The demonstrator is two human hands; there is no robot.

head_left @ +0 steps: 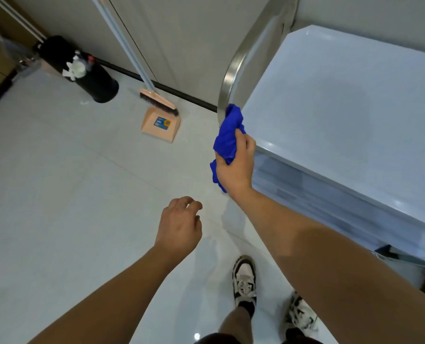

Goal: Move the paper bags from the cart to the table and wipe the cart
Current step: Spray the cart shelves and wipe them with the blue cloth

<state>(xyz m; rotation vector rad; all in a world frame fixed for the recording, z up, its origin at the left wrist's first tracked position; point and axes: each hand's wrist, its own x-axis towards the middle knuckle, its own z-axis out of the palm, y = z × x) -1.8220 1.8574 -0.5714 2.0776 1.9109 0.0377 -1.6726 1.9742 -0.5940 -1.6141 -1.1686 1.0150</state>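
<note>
A pale blue cart point(343, 108) fills the right side, its top shelf bare, with a curved steel handle point(233, 78) at its left end. My right hand point(236, 165) grips a crumpled blue cloth point(227, 137) and holds it against the lower part of that handle, at the cart's near left corner. My left hand point(179, 224) hangs over the floor to the left of the cart, fingers loosely curled and holding nothing. No paper bags are in view.
A peach broom and dustpan point(160, 120) lean on the wall behind. A black bin point(82, 68) stands at the back left. Glossy pale floor tiles point(70, 182) spread out to the left. My shoes point(245, 279) are beside the cart's near corner.
</note>
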